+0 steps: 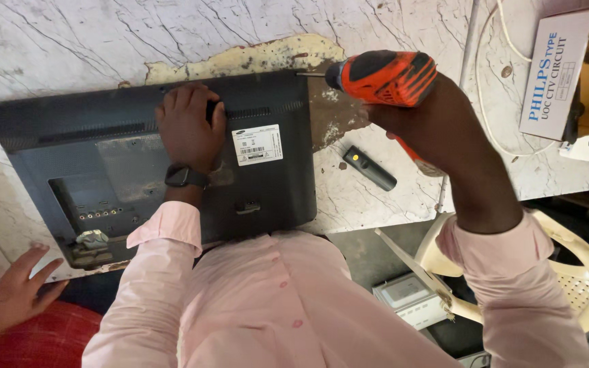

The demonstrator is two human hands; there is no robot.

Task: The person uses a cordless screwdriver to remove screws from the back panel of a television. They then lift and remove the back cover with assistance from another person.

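Observation:
A dark flat monitor (69,150) lies face down on a worn marble table (69,41), its back panel up with a white label. My left hand (189,126) presses flat on the back panel near its upper edge, fingers spread; a dark watch sits on that wrist. My right hand (427,123) grips an orange and black power drill (383,76). The drill's bit points left and touches the monitor's upper right corner.
A small black remote-like device (369,167) lies on the table right of the monitor. A white printed box (553,71) and white cables sit at the far right. Another person's hand (18,289) rests at the table's lower left edge. A cream plastic chair (574,272) stands lower right.

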